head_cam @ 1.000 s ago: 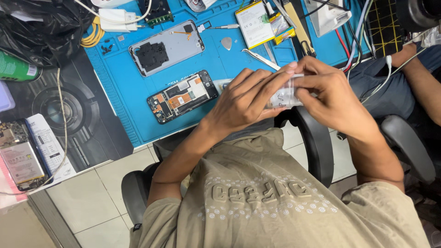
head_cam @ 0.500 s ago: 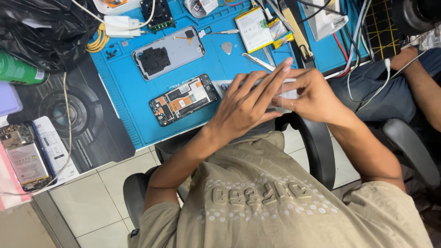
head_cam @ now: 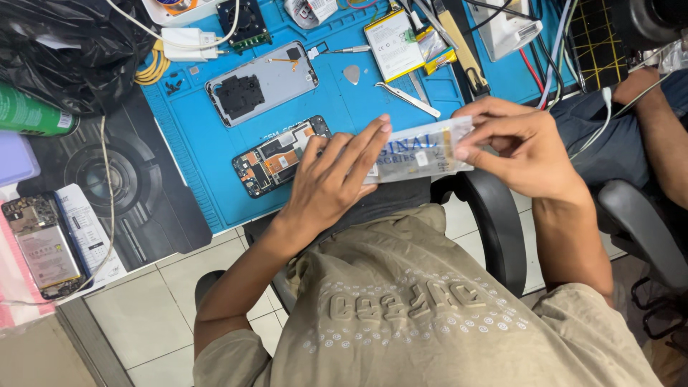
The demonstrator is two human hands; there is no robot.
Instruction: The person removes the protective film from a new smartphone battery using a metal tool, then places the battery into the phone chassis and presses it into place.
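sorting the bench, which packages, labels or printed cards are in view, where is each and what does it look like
Clear plastic packet: held between left hand and right hand, flat, see-through, pale print.
Battery label: top of the blue mat, white rectangle, yellow edge.
Green can: far left, white label band.
Printed card: left, beside an opened phone, white.

A single head-worn camera looks steeply down from close above, over the person's own torso and lap, toward the blue rubber work mat [head_cam: 208,150] covering the bench's near edge.
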